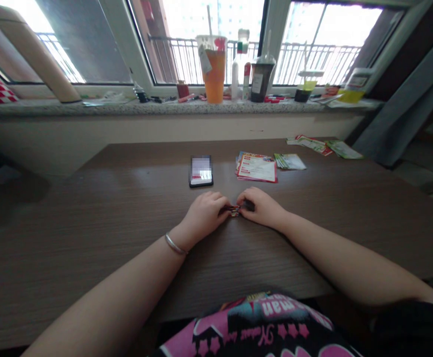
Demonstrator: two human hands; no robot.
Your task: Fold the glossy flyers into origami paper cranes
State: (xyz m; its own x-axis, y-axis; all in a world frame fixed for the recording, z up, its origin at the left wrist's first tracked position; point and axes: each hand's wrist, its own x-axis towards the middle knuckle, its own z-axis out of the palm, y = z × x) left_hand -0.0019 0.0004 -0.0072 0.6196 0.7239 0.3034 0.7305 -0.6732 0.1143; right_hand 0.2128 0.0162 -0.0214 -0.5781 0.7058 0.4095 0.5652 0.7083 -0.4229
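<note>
Just in front of me over the brown table, both hands meet at a small, thin piece of folded, printed paper with red, dark and pale colours. My left hand, a silver bangle on its wrist, pinches the paper's left end. Its right end is between the thumb and bent fingers of my right hand. Much of the paper is hidden by the fingers, so its full shape cannot be made out. Beyond the left hand lies a phone with its screen lit.
Behind my right hand lie a stack of red-edged printed sheets and smaller green-and-white cards. More leaflets rest at the far right. The windowsill carries an orange drink cup, a dark drink cup and bottles.
</note>
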